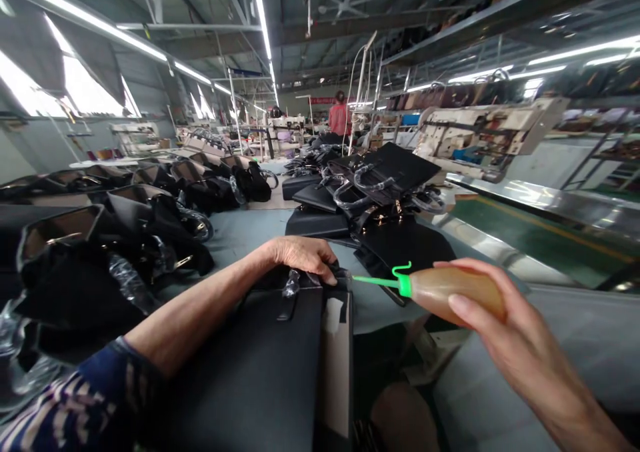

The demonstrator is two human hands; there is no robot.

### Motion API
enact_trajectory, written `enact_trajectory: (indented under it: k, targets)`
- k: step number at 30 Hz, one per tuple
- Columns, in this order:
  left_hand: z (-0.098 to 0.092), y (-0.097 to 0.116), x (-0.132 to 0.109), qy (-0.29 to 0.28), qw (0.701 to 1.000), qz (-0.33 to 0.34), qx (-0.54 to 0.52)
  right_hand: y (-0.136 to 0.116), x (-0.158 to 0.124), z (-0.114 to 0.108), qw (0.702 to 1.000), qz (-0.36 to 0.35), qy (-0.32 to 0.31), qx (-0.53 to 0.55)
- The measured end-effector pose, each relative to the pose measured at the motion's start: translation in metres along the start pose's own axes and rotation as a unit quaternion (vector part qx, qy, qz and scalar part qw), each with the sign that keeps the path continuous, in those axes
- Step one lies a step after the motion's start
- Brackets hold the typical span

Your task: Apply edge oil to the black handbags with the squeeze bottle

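A workshop with a metal roof and strip lights stretches ahead of me, with a blue-grey counter across the foreground. At its near edge, in front of the person, one black bag stands upright, its side turned toward the right and showing a pale strip.

The left hand reaches over the bag's top, its fingers pinching the upper right corner. The right hand has its fingers wrapped around an amber bottle, thumb on the near side. The bottle lies level, its green nozzle pointing at that corner; I cannot tell whether the tip touches.

Work on this bag looks under way, the nozzle being at the corner. How much of the bag is done does not show, nor which of the others are finished.

By count: two hands, one bottle, one nozzle, one bag being held. More bags crowd the counter's left side, and a heap of them lies toward its far right; both overlap too much to count. One large sewing machine stands beyond the right edge; one person in red is far off.
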State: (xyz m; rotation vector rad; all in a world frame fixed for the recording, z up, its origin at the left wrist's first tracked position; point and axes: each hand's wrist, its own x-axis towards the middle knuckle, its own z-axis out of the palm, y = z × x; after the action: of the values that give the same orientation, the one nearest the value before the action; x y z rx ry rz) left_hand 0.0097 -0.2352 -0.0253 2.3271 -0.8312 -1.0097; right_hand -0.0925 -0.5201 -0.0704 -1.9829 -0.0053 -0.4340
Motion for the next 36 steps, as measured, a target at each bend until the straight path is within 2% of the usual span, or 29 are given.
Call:
enact_trajectory:
  k: [4, 12, 21, 29, 36]
  targets:
    - [0.001, 0.000, 0.000, 0.008, 1.000, 0.012, 0.010, -0.007, -0.001, -0.002, 0.998, 0.002, -0.006, -0.057]
    - [0.001, 0.001, -0.001, 0.015, 0.999, 0.023, 0.027, -0.019, 0.002, 0.001, 0.996, -0.030, -0.014, -0.077]
    - [0.002, -0.001, 0.001, 0.013, 0.999, 0.031, 0.028, -0.017, 0.007, 0.004, 0.994, -0.058, 0.002, -0.096]
    - [0.002, -0.002, 0.003, 0.012, 0.999, 0.032, 0.032, -0.020, 0.005, -0.001, 0.992, -0.032, -0.045, -0.109]
    - [0.002, -0.002, 0.001, 0.020, 0.998, 0.040, 0.045, -0.021, 0.009, -0.003, 0.994, 0.002, -0.047, -0.103]
